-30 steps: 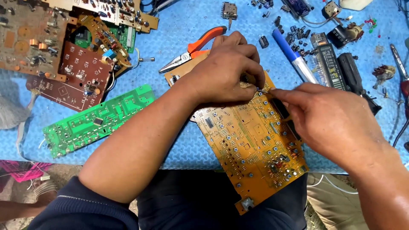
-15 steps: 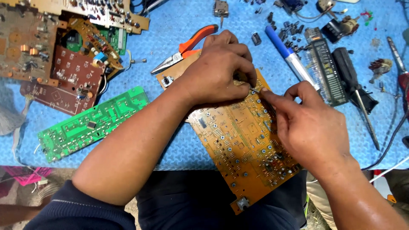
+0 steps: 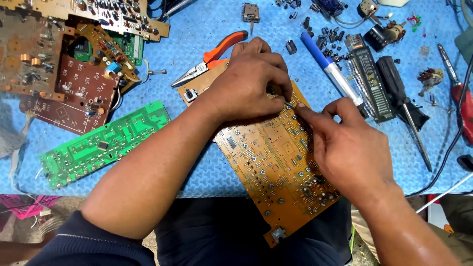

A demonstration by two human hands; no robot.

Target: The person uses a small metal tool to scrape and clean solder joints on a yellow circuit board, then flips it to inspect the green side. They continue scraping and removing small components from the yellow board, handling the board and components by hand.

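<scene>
Closely, two hands work one spot on an orange circuit board (image 3: 268,162).

Lying slantwise from 11 to 5 o'clock, half over the blue mat's (image 3: 197,44) near edge and the lap, the board sits within easy reach. At its 12 o'clock end the left hand (image 3: 249,83) presses down, apparently steadying it, fingers curled and pinched on something too small to tell. From 3 o'clock the right hand (image 3: 352,152) meets them, forefinger extended, others folded. Orange-handled pliers (image 3: 212,56) lie just beyond.

Matt orange circuit board (image 3: 276,167) on textured blue foam mat (image 3: 197,29)
</scene>
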